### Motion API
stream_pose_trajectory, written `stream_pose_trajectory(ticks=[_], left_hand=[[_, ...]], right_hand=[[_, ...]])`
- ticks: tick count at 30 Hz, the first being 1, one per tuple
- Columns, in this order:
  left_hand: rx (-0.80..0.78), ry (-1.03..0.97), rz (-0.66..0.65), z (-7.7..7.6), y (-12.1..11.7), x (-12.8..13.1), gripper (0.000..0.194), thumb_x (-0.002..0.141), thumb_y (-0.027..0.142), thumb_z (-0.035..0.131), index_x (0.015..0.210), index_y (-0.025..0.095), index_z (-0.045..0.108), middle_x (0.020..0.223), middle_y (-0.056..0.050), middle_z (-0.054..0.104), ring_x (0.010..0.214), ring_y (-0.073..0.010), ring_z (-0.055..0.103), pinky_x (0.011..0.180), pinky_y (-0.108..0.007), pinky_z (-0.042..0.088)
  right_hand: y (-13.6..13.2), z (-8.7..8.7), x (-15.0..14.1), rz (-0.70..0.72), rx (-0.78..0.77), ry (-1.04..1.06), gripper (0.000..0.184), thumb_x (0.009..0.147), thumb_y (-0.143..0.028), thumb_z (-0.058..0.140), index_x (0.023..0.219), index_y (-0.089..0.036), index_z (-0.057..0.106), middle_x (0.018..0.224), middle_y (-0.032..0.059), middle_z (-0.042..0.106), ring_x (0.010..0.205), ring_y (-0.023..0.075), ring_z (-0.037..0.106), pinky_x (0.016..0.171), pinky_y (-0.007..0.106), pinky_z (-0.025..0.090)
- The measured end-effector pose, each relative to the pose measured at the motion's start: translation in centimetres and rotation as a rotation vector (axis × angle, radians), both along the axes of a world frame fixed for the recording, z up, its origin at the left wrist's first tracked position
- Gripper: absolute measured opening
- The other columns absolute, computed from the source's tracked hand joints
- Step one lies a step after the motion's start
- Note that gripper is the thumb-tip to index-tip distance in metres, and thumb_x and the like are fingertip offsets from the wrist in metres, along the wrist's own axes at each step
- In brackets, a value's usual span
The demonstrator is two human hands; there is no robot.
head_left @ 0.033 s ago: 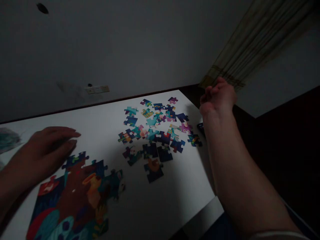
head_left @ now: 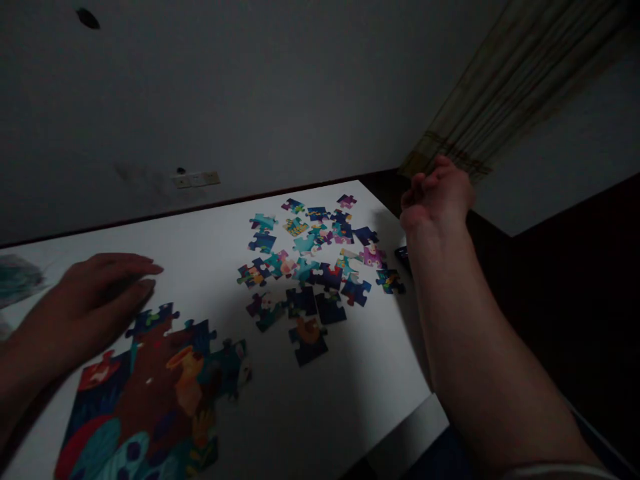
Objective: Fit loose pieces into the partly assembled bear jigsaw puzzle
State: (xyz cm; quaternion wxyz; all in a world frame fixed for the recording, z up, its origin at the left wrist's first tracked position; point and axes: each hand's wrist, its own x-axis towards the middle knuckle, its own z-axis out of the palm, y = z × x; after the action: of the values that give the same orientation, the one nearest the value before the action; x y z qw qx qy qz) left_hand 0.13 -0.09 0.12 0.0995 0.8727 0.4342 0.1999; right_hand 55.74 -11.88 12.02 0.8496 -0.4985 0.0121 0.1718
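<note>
My left hand lies flat on the white table, fingers stretched out, touching the upper left edge of a partly assembled colourful jigsaw. Several loose puzzle pieces lie scattered to the right of it, the nearest being a dark piece with orange. My right hand is raised above the table's far right corner. Its fingers curl away from the camera, so what they hold, if anything, is hidden. My forearm runs along the table's right edge.
A small dark object sits at the table's right edge beside the forearm. A pale wall with a socket plate stands behind the table. A curtain hangs at the upper right. A blurred teal thing lies far left.
</note>
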Motion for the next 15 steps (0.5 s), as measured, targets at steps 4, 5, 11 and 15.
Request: stream_pose_trajectory(ticks=[4, 5, 11, 15], left_hand=[[-0.015, 0.008, 0.018, 0.9, -0.6, 0.9, 0.044, 0.111, 0.068, 0.061, 0.124, 0.034, 0.084, 0.136, -0.010, 0.080, 0.133, -0.0432, 0.077, 0.126, -0.074, 0.058], [-0.016, 0.010, 0.021, 1.1, -0.8, 1.1, 0.046, 0.110, 0.069, 0.060, 0.123, 0.033, 0.084, 0.135, -0.011, 0.081, 0.132, -0.0434, 0.077, 0.125, -0.074, 0.059], [-0.009, -0.005, 0.034, 1.5, -1.4, 2.0, 0.051, 0.110, 0.070, 0.058, 0.123, 0.029, 0.086, 0.134, -0.014, 0.082, 0.132, -0.0427, 0.078, 0.125, -0.071, 0.059], [0.007, -0.008, 0.024, 1.2, -1.3, 1.9, 0.051, 0.110, 0.067, 0.059, 0.122, 0.027, 0.088, 0.132, -0.013, 0.083, 0.129, -0.0403, 0.078, 0.124, -0.066, 0.060]], right_hand=[[-0.1, -0.1, -0.1, 0.014, 0.020, 0.020, 0.032, 0.082, 0.000, 0.056, 0.091, -0.030, 0.065, 0.062, -0.0101, 0.041, 0.053, 0.0117, 0.053, 0.045, 0.025, 0.032], [-0.1, -0.1, -0.1, 0.014, 0.015, 0.023, 0.032, 0.083, 0.000, 0.057, 0.091, -0.030, 0.064, 0.062, -0.0102, 0.041, 0.052, 0.0120, 0.053, 0.045, 0.024, 0.032], [-0.1, -0.1, 0.1, 0.027, -0.003, 0.020, 0.028, 0.087, -0.004, 0.058, 0.093, -0.031, 0.061, 0.062, -0.0102, 0.036, 0.051, 0.0126, 0.052, 0.043, 0.025, 0.027], [-0.1, -0.4, 0.4, 0.013, -0.014, 0.017, 0.026, 0.088, -0.006, 0.059, 0.092, -0.031, 0.059, 0.064, -0.0091, 0.038, 0.054, 0.0144, 0.050, 0.044, 0.027, 0.026]])
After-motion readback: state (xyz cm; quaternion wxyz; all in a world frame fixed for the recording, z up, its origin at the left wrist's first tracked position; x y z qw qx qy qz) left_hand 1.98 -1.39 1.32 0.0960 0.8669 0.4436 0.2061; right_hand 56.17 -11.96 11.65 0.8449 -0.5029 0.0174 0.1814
